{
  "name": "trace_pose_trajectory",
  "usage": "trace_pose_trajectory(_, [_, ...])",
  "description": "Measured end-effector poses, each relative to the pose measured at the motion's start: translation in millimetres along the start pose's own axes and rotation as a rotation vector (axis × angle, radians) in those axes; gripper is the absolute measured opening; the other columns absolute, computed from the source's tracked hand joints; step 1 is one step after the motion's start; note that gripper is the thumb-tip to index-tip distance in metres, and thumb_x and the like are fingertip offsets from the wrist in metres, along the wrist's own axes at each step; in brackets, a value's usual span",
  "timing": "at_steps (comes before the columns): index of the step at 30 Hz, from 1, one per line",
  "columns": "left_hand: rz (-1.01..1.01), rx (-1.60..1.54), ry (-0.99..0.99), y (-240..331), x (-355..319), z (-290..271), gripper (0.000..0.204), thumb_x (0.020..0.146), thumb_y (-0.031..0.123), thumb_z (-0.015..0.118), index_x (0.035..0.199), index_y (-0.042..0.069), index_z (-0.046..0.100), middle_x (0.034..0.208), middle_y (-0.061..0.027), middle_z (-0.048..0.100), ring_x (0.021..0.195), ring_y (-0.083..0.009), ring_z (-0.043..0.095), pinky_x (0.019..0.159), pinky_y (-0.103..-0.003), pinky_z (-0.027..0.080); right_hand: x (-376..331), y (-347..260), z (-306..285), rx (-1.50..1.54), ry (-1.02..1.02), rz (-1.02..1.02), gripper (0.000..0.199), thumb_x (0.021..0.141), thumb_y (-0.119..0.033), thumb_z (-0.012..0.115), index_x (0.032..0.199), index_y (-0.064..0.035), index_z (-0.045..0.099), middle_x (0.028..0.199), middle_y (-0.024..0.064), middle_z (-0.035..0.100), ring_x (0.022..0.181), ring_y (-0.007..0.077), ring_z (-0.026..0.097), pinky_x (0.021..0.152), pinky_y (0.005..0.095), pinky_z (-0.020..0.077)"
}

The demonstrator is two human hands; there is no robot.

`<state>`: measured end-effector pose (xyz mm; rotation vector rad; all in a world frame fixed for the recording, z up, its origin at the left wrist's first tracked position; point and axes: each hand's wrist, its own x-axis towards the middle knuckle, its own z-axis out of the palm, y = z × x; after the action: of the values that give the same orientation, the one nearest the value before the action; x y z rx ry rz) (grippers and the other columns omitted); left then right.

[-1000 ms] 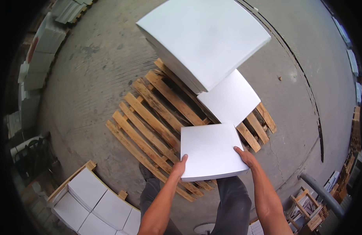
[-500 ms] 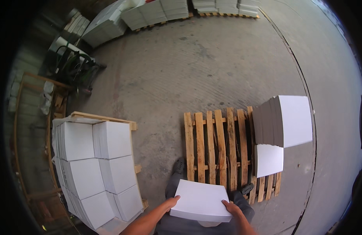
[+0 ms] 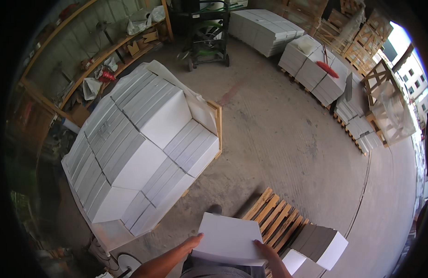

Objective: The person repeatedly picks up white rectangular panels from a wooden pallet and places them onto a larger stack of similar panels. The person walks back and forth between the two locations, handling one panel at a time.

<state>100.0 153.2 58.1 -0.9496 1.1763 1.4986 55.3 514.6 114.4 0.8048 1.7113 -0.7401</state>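
Between my two hands is a thick, flat stack of white sheets (image 3: pixel 230 237), held level in front of my body. My left hand (image 3: pixel 194 241) grips its left edge, thumb on top. At the right edge my right hand (image 3: pixel 263 250) clasps it the same way; the fingers beneath are hidden. Just beyond the stack lies a wooden slatted pallet (image 3: pixel 275 214). On the pallet's right part sits a tall pile of similar sheets (image 3: pixel 311 243), with a lower white pile (image 3: pixel 293 260) beside it, partly behind my right forearm.
To the left stands a large wrapped pallet load of white stacks (image 3: pixel 130 153), stepped in height. Wooden shelving (image 3: pixel 107 58) runs behind it. A dark wheeled cart (image 3: pixel 207 44) stands at the back, and more loaded pallets (image 3: pixel 311 69) line the far right.
My view has swung left and up, so the wrapped load fills more of it and the slatted pallet sits lower. Both hands keep their hold on the stack.
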Motion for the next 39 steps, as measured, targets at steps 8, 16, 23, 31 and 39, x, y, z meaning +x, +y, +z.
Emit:
trace_pose_trajectory(8, [0.085,-0.297,0.163,70.4,-41.5,-48.1,0.058,0.093,0.046,0.037,0.118,-0.005,0.049,0.111,-0.0144,0.056,0.098,-0.0243,0.055,0.082,-0.036,0.044,1.2,-188.0,-23.4,-0.271,-0.007,-0.283,0.066,0.082,-0.056,0.049,0.107,0.0043,0.059,0.109,0.0228,0.058,0.105,0.0301,0.054,0.090,0.0338,0.0381])
trace_pose_trajectory(16, [0.140,-0.445,0.271,147.0,-19.4,-73.1,0.059,0.090,0.046,0.042,0.114,-0.007,0.051,0.107,-0.0166,0.057,0.095,-0.0256,0.057,0.080,-0.039,0.045,72.2,-325.4,-51.9,-0.490,-0.131,-0.397,0.077,0.080,-0.062,0.043,0.111,0.0075,0.055,0.112,0.0250,0.056,0.112,0.0324,0.050,0.094,0.0345,0.0350])
trace_pose_trajectory(23, [0.065,-0.365,0.447,232.5,-37.2,-77.5,0.064,0.088,0.050,0.042,0.112,-0.008,0.053,0.104,-0.0182,0.059,0.092,-0.0270,0.058,0.078,-0.038,0.046,106.1,-415.0,-70.6,-0.544,-0.147,-0.426,0.076,0.080,-0.062,0.046,0.108,0.0084,0.057,0.109,0.0248,0.057,0.107,0.0323,0.052,0.093,0.0354,0.0365])
trace_pose_trajectory(31, [0.089,-0.364,0.483,264.2,11.7,-162.9,0.070,0.084,0.054,0.045,0.108,-0.010,0.054,0.101,-0.0195,0.060,0.091,-0.0268,0.059,0.078,-0.035,0.045,94.4,-518.9,-42.0,-0.439,-0.123,-0.340,0.075,0.078,-0.059,0.052,0.101,0.0119,0.058,0.095,0.0211,0.062,0.092,0.0284,0.059,0.080,0.0349,0.0430])
trace_pose_trajectory(39, [0.118,-0.488,0.471,336.5,-2.0,-234.9,0.073,0.083,0.054,0.048,0.113,-0.012,0.050,0.108,-0.0204,0.058,0.097,-0.0269,0.057,0.083,-0.035,0.044,107.8,-609.1,2.1,-0.454,-0.017,-0.389,0.072,0.078,-0.058,0.054,0.097,0.0118,0.060,0.089,0.0170,0.063,0.087,0.0222,0.059,0.077,0.0323,0.0439])
